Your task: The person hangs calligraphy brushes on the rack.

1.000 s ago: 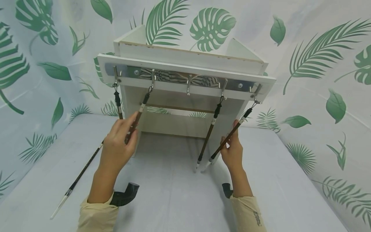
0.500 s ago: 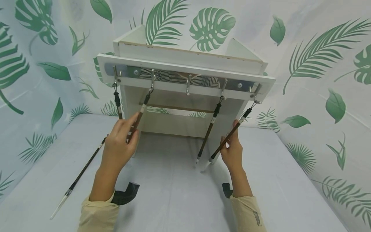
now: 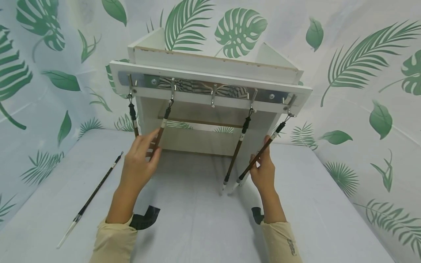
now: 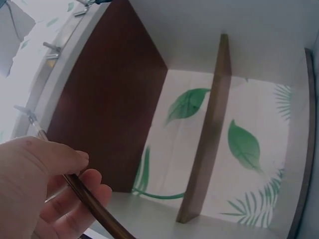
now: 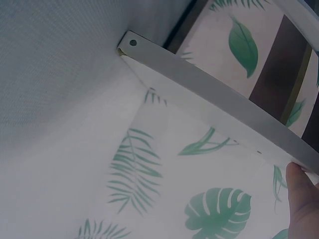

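My left hand (image 3: pixel 138 164) pinches the brown handle of a calligraphy brush (image 3: pixel 160 133) between thumb and fingers. The brush's loop is over the second hook from the left on a white rack (image 3: pixel 210 60); its lower end is hidden. In the left wrist view, the thumb lies across the handle (image 4: pixel 99 211). My right hand (image 3: pixel 264 168) grips the rack's right side panel, one finger on its outer face in the right wrist view, while a brush on the rightmost hook (image 3: pixel 260 155) slants in front of it. Another brush (image 3: pixel 238 149) hangs just left of that.
On the leftmost hook hangs one more brush (image 3: pixel 133 117), partly behind my left hand. A brush (image 3: pixel 95 193) with a pale tip lies on the table at left. The middle hook (image 3: pixel 213 95) carries nothing. Leaf-patterned cloth (image 3: pixel 361 73) surrounds the white table surface (image 3: pixel 197 219).
My left hand has shifted slightly right, and the brush it holds hangs a little more upright. Its loop stays on the hook. My right hand keeps its place on the panel.
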Motion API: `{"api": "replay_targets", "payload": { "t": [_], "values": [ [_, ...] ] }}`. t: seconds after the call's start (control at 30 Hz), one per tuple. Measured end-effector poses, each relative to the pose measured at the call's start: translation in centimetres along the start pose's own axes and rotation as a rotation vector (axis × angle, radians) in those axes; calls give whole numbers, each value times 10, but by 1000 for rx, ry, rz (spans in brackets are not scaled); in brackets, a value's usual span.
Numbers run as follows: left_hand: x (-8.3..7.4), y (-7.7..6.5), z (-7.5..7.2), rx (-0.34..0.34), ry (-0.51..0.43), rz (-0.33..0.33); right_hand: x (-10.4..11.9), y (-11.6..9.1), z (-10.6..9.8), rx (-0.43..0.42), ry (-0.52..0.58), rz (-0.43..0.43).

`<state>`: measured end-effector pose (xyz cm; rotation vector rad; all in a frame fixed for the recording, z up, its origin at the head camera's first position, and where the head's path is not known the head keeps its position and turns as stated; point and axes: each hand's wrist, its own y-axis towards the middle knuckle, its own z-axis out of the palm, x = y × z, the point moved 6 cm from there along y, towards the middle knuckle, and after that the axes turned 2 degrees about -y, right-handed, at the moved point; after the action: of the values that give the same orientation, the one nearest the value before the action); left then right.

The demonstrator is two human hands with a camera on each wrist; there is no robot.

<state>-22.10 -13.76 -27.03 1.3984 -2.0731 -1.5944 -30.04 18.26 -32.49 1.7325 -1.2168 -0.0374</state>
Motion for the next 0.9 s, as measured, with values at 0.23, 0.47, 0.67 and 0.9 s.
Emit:
{"api": "replay_targets", "payload": {
  "t": [0.23,0.47,0.67,0.9],
  "values": [
    [8,-3,10,22,-30,-10,-1,-1,1,-3,9,-4],
    [16,-7,24,70,-44,-45,0,-1,1,-24,26,-36],
    [18,-10,33,117,-79,-87,1,-1,1,-12,25,-18],
    [17,-10,37,135,-98,-96,-1,-1,1,1,13,10]
  ]
}}
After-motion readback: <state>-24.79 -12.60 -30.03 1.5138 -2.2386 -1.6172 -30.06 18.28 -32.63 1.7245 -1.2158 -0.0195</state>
